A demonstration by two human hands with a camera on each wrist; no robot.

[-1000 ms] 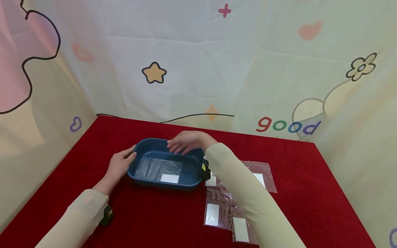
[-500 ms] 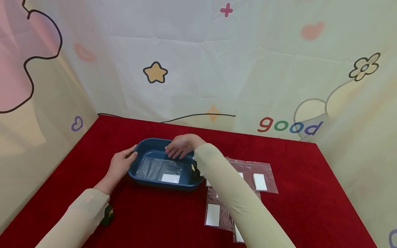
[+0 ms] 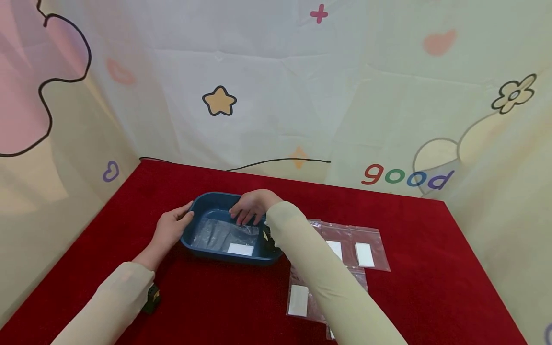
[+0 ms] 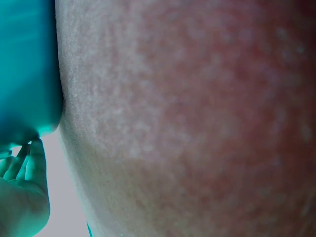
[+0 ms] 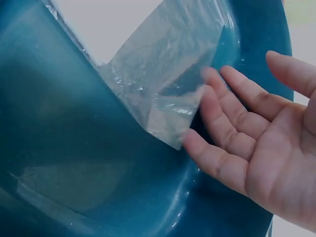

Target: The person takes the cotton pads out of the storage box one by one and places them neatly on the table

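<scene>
A blue plastic basin sits on the red cloth. My left hand grips its left rim, the thumb along the edge. A clear zip bag with a white card inside lies flat on the basin's floor. Over the basin's right half reaches my right hand, fingers spread and slightly bent. From the right wrist view, the fingertips of that hand meet one edge of the clear bag, with the thumb held apart. A blurred reddish surface fills most of the left wrist view.
Several clear bags with white cards lie to the right of the basin, partly hidden under my right sleeve. A printed fabric backdrop rises behind the red-covered table.
My right hand has moved slightly down and left, deeper into the basin, its fingers nearer the bag. The left hand keeps its grip on the rim. The view has shifted a little.
</scene>
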